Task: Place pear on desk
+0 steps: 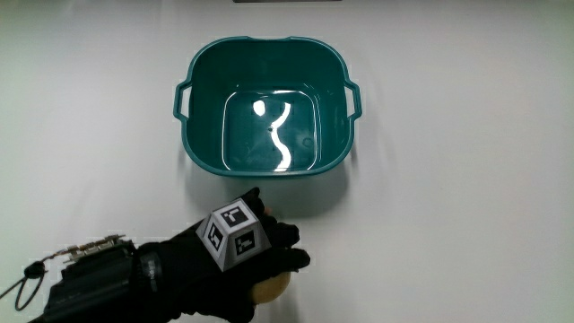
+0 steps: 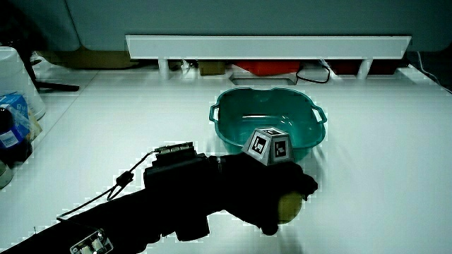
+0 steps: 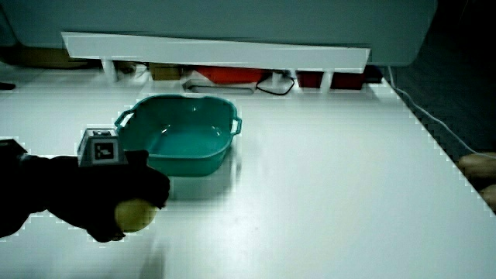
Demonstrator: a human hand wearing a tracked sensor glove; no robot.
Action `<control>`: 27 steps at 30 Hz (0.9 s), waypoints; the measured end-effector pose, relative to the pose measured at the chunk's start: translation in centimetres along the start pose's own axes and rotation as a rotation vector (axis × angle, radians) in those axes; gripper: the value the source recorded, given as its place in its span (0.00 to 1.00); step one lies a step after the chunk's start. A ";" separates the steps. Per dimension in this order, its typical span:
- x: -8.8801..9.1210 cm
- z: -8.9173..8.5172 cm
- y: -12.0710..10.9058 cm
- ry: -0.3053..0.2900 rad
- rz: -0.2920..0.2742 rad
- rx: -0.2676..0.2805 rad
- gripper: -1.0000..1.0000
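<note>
The gloved hand point(image 1: 256, 260) is over the white desk point(image 1: 448, 224), nearer to the person than the teal basin point(image 1: 267, 108). Its fingers are curled around a yellowish pear point(image 1: 272, 287), of which only a small part shows under the glove. In both side views the pear point(image 2: 289, 207) point(image 3: 133, 215) sits inside the hand point(image 2: 279, 194) point(image 3: 124, 205), close above the desk surface; I cannot tell whether it touches the desk. The patterned cube point(image 1: 233, 235) rides on the back of the hand.
The teal basin point(image 2: 268, 123) point(image 3: 182, 132) holds nothing and stands mid-table. A low white partition point(image 2: 268, 46) runs along the table's edge farthest from the person. Bottles and a white container point(image 2: 14, 106) stand at a table corner.
</note>
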 end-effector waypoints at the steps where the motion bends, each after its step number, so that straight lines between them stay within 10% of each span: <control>1: -0.2 0.1 -0.4 -0.029 0.017 0.006 0.00; 3: -1.6 -0.9 -0.7 -0.115 0.046 -0.013 0.00; 4: -0.7 0.7 -1.9 -0.015 0.036 0.025 0.00; 6: -1.8 0.3 -2.7 -0.094 0.017 0.089 0.00; 7: -1.7 0.9 -3.4 -0.046 0.070 0.027 0.00; 8: -3.0 -0.2 -3.7 -0.149 0.118 0.016 0.00; 11: -3.5 0.1 -5.7 -0.082 0.158 0.040 0.00; 12: -4.8 -1.0 -5.9 -0.187 0.159 0.056 0.00; 14: -5.2 -0.9 -7.0 -0.203 0.190 0.089 0.00; 15: -4.6 0.1 -7.5 -0.070 0.124 0.117 0.00; 18: -7.4 -2.5 -8.6 -0.346 0.266 0.093 0.00; 21: -7.4 -1.8 -10.1 -0.195 0.244 0.132 0.00; 23: -8.8 -3.0 -11.0 -0.336 0.271 0.181 0.00; 25: -9.0 -2.5 -12.0 -0.209 0.309 0.167 0.00; 27: -9.7 -2.7 -12.8 -0.230 0.373 0.152 0.00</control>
